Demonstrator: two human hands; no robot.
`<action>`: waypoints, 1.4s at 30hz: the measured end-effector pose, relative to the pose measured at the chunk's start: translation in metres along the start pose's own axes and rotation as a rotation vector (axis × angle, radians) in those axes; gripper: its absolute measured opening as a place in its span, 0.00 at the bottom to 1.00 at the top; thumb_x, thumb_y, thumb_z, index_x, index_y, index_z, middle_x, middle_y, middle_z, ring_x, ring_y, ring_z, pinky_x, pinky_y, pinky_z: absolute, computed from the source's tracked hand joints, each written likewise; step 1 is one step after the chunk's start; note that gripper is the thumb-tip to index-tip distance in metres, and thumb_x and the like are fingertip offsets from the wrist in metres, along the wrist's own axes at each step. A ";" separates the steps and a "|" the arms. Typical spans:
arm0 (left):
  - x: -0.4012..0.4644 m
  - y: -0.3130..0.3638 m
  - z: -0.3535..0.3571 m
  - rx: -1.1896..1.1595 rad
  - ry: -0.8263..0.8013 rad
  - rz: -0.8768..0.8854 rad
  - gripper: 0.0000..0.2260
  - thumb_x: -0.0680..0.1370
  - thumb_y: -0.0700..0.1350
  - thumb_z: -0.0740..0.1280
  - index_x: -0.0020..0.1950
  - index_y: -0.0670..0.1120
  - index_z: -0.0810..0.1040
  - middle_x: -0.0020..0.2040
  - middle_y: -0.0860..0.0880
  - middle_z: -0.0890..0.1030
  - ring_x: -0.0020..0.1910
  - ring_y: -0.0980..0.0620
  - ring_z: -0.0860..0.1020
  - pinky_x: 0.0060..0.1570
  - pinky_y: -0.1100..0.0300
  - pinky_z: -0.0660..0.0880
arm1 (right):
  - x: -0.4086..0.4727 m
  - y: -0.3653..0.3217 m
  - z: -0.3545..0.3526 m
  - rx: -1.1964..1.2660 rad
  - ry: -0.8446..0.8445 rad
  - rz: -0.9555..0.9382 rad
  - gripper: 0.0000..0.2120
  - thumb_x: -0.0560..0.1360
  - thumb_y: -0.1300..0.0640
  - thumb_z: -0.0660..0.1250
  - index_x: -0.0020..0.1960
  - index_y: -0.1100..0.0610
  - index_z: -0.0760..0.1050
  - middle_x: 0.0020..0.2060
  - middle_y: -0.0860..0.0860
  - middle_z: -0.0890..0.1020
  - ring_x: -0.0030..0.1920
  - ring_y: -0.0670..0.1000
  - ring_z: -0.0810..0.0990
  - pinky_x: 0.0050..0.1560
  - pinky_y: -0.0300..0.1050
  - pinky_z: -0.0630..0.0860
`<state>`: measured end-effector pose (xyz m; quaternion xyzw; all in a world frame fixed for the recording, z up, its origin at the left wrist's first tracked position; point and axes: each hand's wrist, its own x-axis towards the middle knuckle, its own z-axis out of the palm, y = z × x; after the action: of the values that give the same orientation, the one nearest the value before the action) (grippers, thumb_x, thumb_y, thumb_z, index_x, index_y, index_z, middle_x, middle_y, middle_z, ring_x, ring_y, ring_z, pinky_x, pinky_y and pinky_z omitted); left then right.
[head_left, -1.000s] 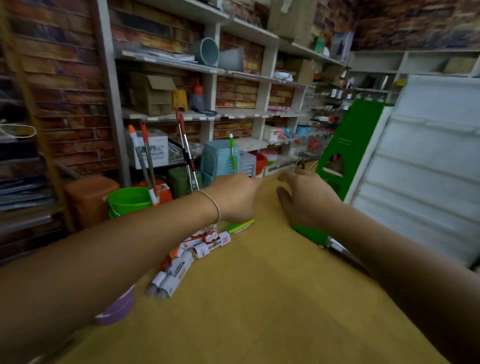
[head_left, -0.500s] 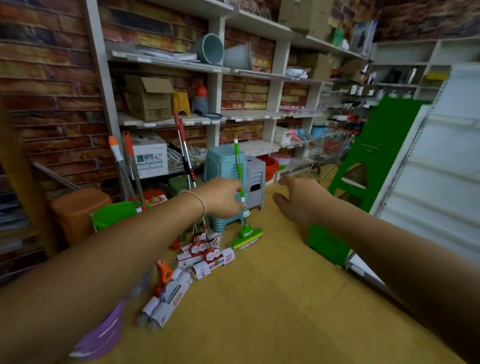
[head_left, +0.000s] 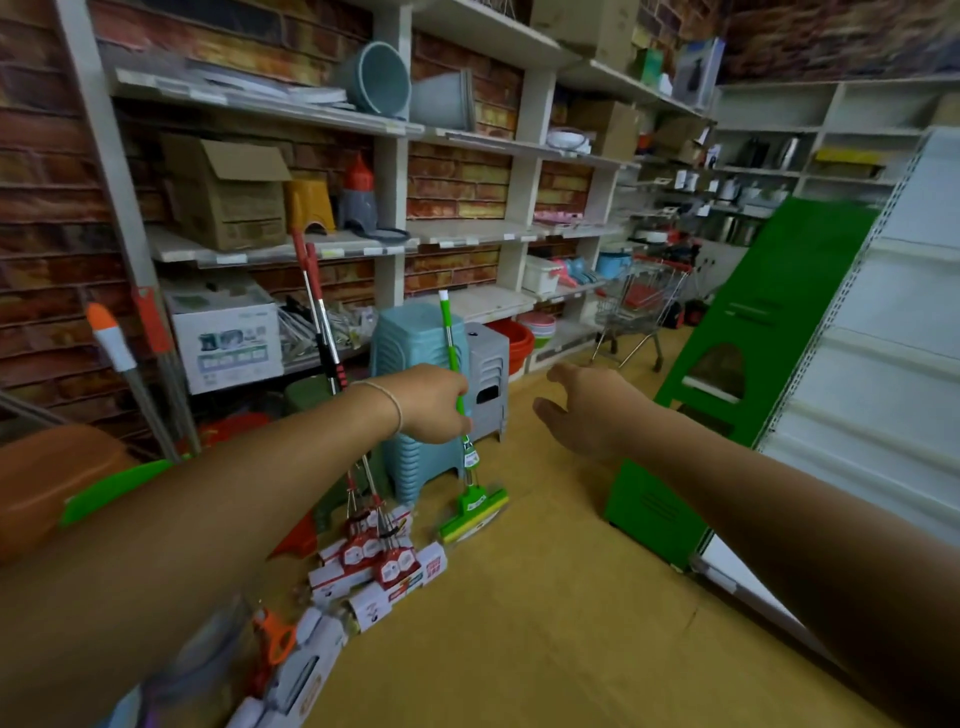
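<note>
Shaft of green sponge mop (head_left: 449, 338) stands near upright; left hand (head_left: 431, 402) grips it mid-length. Empty right hand (head_left: 587, 410), fingers loosely spread, lies right of shaft, apart.

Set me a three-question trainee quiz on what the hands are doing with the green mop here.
1. True or false: the left hand grips the shaft of the green-handled sponge mop.
2. Multiple choice: the right hand holds A) a red bucket, B) nothing, C) a cardboard box.
3. Fill in: the stack of plastic stools just left of the grey plastic stool stack is pale ___.
Key: 1 true; 2 B; 3 blue.
</note>
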<state>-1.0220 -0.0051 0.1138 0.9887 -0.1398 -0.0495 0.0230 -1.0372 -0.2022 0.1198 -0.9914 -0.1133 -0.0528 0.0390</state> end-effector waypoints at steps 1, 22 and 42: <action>0.017 -0.009 -0.006 0.009 -0.012 0.005 0.24 0.81 0.56 0.61 0.73 0.44 0.67 0.70 0.43 0.72 0.66 0.43 0.72 0.63 0.51 0.71 | 0.017 0.001 -0.002 0.000 0.003 0.014 0.26 0.81 0.43 0.57 0.73 0.57 0.65 0.63 0.58 0.77 0.61 0.59 0.76 0.58 0.53 0.77; 0.325 -0.082 -0.016 -0.062 0.159 -0.080 0.22 0.80 0.56 0.63 0.67 0.43 0.73 0.65 0.42 0.76 0.63 0.42 0.75 0.60 0.51 0.74 | 0.308 0.103 0.032 0.062 0.034 0.062 0.24 0.79 0.46 0.61 0.70 0.58 0.68 0.63 0.57 0.77 0.61 0.58 0.76 0.60 0.53 0.77; 0.583 -0.151 -0.029 -0.103 0.076 -0.222 0.22 0.80 0.56 0.63 0.68 0.43 0.73 0.66 0.42 0.76 0.64 0.43 0.74 0.62 0.54 0.72 | 0.618 0.185 0.081 0.175 -0.041 -0.157 0.26 0.79 0.45 0.61 0.72 0.59 0.67 0.67 0.56 0.75 0.64 0.58 0.74 0.53 0.43 0.69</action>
<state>-0.4201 -0.0224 0.0807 0.9968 -0.0257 -0.0213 0.0732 -0.3884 -0.2384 0.0975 -0.9731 -0.1955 -0.0255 0.1188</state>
